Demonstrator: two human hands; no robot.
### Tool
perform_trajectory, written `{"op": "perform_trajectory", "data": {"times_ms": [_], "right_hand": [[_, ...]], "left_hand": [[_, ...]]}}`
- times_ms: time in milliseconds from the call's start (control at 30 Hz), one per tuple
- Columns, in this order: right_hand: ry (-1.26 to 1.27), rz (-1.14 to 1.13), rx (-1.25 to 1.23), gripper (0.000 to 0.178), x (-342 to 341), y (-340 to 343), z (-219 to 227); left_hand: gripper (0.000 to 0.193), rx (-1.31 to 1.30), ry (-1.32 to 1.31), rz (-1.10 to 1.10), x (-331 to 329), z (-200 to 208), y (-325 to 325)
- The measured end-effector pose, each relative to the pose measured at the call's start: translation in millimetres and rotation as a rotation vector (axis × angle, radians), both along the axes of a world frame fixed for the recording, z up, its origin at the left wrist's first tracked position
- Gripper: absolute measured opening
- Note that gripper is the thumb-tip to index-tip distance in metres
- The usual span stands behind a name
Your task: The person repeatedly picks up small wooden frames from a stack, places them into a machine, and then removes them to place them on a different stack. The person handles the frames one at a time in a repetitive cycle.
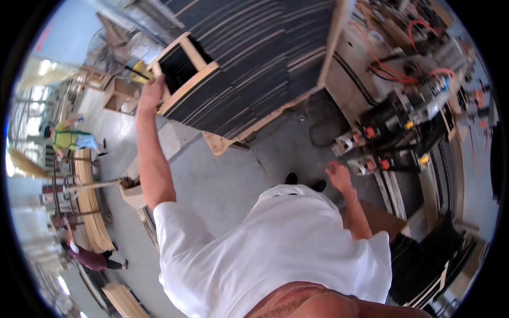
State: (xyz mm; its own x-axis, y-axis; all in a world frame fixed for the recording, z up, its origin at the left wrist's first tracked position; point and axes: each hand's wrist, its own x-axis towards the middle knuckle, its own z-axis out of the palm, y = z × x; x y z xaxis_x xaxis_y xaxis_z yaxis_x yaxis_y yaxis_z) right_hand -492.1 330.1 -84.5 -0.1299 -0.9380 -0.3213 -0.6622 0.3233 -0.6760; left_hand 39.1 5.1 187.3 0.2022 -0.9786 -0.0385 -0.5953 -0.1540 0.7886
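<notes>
My left hand [152, 95] reaches out to the far left, its fingers closed on the end of a light wooden frame [190, 90]. The frame has pale rails and a crosspiece, with dark material inside it. It lies on the corner of a large stack of dark, streaked strips or boards [254, 63]. My right hand [339, 176] hangs low on the right with loosely curled, separated fingers and nothing in it. Closest to it are two tools that look like air nailers, an upper one [356, 139] and a lower one [374, 165], both with red and yellow parts.
Orange hoses [389, 73] run over a cluttered bench at the right. Behind my left arm are a wooden box [121, 96] and a pile of long pale boards [89, 201]. Two other people, one in a green top [64, 139], one in maroon [90, 258], are far left.
</notes>
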Motion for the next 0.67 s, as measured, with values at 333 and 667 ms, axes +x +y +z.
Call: {"op": "perform_trajectory", "data": {"times_ms": [333,667], "right_hand": [[0.064,-0.289,-0.373,0.029,-67.0,41.7,100.6],[0.688,-0.818,-0.657,0.033,-102.1,238.4,318.4]], "left_hand": [[0.031,-0.862,0.402,-0.323,-205.7,62.6,126.1],[0.029,-0.281,0.929,-2.073,-468.0,151.8,274.7]]}}
